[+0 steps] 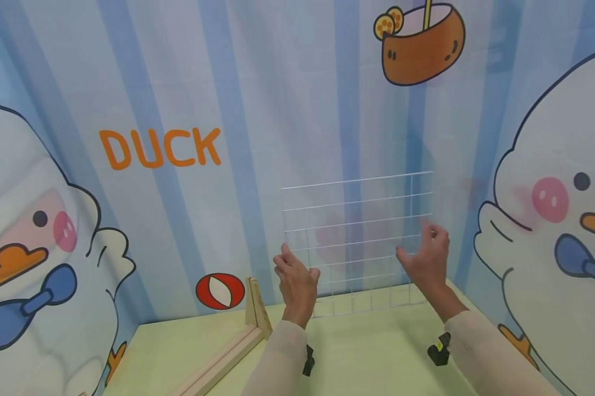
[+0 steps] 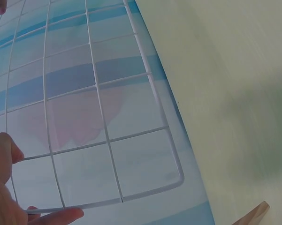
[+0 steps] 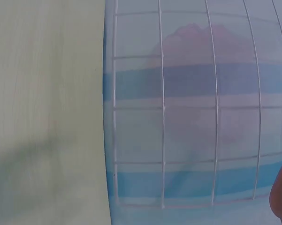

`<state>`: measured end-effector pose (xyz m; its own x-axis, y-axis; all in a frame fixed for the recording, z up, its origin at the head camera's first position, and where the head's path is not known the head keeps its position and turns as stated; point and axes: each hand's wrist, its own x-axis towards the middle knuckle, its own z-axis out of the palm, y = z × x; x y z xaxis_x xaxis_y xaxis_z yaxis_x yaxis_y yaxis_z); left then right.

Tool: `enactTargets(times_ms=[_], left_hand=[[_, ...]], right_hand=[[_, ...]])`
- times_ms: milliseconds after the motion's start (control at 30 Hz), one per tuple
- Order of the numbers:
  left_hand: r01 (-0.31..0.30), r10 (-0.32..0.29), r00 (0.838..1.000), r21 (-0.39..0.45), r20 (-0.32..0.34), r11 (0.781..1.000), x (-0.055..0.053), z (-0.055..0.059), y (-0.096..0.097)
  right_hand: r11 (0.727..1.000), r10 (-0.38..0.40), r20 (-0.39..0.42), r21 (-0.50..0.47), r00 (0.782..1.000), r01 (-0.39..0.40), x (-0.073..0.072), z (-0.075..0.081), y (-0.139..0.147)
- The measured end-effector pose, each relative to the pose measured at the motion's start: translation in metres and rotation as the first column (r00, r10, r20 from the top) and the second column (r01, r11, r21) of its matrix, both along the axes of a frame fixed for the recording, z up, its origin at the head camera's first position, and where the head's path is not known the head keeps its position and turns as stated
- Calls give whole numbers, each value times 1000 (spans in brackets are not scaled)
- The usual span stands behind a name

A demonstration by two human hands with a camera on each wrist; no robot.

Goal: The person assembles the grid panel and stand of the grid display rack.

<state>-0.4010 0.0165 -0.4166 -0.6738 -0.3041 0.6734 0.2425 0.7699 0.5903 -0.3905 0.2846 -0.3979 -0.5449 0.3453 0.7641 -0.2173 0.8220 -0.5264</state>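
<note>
A white wire grid panel (image 1: pixel 349 223) stands upright between my two hands, close in front of the printed backdrop. My left hand (image 1: pixel 297 283) grips its left edge. In the left wrist view, the left thumb (image 2: pixel 11 149) lies on the front side and a finger (image 2: pixel 61 216) passes along the outer edge wire. On the opposite edge, my right hand (image 1: pixel 428 261) holds the panel with the thumb spread inward across the wires. Only a sliver of the right hand (image 3: pixel 281 187) shows in the right wrist view. The panel's lower edge is near the back of the table.
A pale wooden bar with an upright end piece (image 1: pixel 257 308) lies on the light green table (image 1: pixel 376 352), left of my left hand. A blue striped backdrop (image 1: pixel 287 82) with printed ducks rises behind and at both sides. Black camera mounts (image 1: pixel 440 350) hang under the wrists.
</note>
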Motion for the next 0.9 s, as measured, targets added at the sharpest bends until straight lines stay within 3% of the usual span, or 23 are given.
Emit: enactTargets(times_ms=[200, 367, 900], left_hand=[[40, -41, 999, 23, 35, 999, 1, 0, 0], [55, -56, 997, 33, 48, 998, 3, 0, 1], [80, -83, 995, 53, 49, 995, 7, -11, 5]], right_hand=[[983, 66, -6, 174, 998, -64, -2, 4, -21], [967, 26, 41, 251, 999, -36, -1, 6, -38], [996, -30, 154, 84, 988, 17, -6, 7, -62]])
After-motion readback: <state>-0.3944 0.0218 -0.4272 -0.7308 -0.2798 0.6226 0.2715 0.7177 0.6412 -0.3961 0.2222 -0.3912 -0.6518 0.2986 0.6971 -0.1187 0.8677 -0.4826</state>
